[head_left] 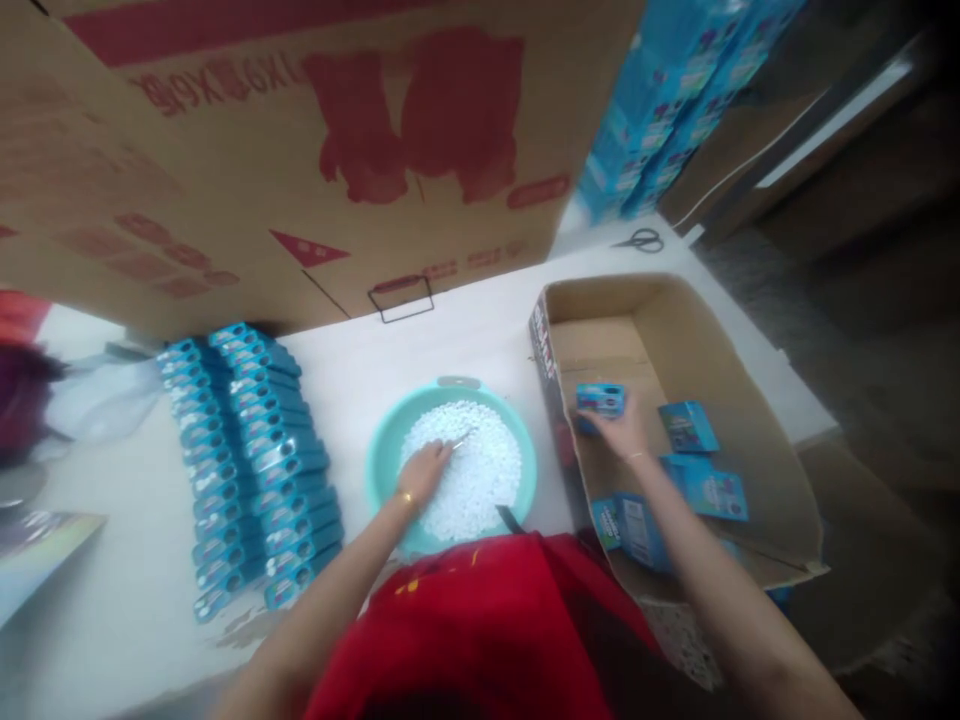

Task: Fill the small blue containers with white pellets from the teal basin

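My left hand [424, 472] reaches into a round teal basin [378, 455] filled with small white pellets [480, 485]. Its fingers are closed on a thin shiny metal utensil [460, 438], blurred, tip at the pellets. I cannot make out its exact kind. Over the open cardboard box on the right, my right hand [622, 432] grips a small blue printed box [600, 399] between thumb and fingers. Other blue packs [688, 427] lie loose beneath and beside that hand.
The open cardboard box [724, 340] sits right of the basin. Two rows of small blue boxes [281, 460] stand at left. Behind are a large printed carton [247, 180], stacked blue packs [652, 110] and black-handled scissors [645, 240]. A wire stand [403, 300] sits before the carton.
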### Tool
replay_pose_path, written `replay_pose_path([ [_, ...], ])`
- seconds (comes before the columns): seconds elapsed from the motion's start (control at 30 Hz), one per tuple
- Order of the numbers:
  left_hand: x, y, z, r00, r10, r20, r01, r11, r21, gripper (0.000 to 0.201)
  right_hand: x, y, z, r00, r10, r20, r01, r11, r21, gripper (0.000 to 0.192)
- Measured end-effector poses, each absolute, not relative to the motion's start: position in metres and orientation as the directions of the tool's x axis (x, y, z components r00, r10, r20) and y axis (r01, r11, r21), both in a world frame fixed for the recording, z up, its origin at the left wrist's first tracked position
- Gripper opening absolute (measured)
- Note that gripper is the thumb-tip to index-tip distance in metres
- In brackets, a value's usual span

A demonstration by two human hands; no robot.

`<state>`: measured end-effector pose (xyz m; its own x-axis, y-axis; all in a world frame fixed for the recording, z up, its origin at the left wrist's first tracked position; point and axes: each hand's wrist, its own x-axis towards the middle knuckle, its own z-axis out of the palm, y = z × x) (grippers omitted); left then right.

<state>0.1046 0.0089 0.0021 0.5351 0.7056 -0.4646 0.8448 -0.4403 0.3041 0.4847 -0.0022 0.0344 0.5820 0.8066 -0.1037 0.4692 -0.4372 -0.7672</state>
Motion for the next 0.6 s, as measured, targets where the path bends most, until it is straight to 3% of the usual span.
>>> replay_pose_path([
  [0.13, 0.099, -0.029, 0.003, 0.629, 0.619, -0.471, 0.762, -0.368, 0.533, 0.037, 0.457, -0.025, 0.089, 0.603, 0.780, -0.169, 0.243, -0.381, -0.892, 0.064],
  [0.3, 0.093, -0.045, 0.018, 0.648, 0.638, -0.415, 0.599, -0.091, 0.796, 0.032, 0.397, -0.039, 0.134, 0.315, 0.905, -0.286, 0.012, -0.305, -0.952, 0.044],
  [0.4, 0.081, -0.035, 0.041, 0.651, 0.676, -0.343, 0.512, -0.058, 0.857, 0.032, 0.372, -0.041, 0.127, 0.172, 0.956, -0.237, 0.097, -0.255, -0.962, 0.045],
  [0.6, 0.048, -0.006, 0.114, 0.652, 0.714, -0.256, 0.539, -0.199, 0.818, 0.030, 0.351, -0.042, 0.081, -0.012, 0.998, -0.067, 0.569, -0.048, -0.821, 0.039],
])
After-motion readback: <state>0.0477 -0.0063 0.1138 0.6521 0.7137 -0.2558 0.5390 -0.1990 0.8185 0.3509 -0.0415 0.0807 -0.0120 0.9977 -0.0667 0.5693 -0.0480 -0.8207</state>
